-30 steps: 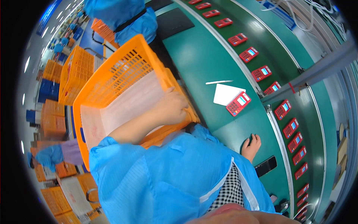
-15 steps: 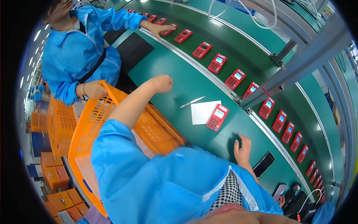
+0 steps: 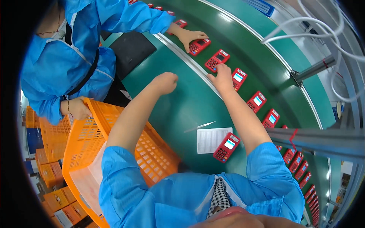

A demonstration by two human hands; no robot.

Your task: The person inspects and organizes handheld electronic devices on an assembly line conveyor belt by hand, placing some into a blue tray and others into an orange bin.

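Observation:
A row of red handheld card terminals with keypads and small screens lies on the dark green conveyor strip. My right hand (image 3: 223, 78) is stretched out to one red card terminal (image 3: 218, 60). Its fingers overlap the lower edge, with the thumb spread to the side. Over the green bench, my left hand (image 3: 166, 83) is curled into a fist; whatever it holds, if anything, is hidden. Below and between my arms, another red card terminal (image 3: 227, 147) with a lit screen rests partly on a white printed sheet (image 3: 209, 140). A slim pen-like tool (image 3: 205, 125) lies just above the sheet.
A co-worker's hand (image 3: 191, 38) rests on a terminal farther up the row; their other hand (image 3: 79, 108) grips an orange crate (image 3: 89, 142) at my left. A black mat (image 3: 133, 51) lies on the bench. A metal post (image 3: 315, 141) and white cables (image 3: 323, 28) are at right.
My right hand has gone from the near bench up to the conveyor terminals. My left fist stays closed. The co-worker's hand has moved right along the row, and the view has shifted.

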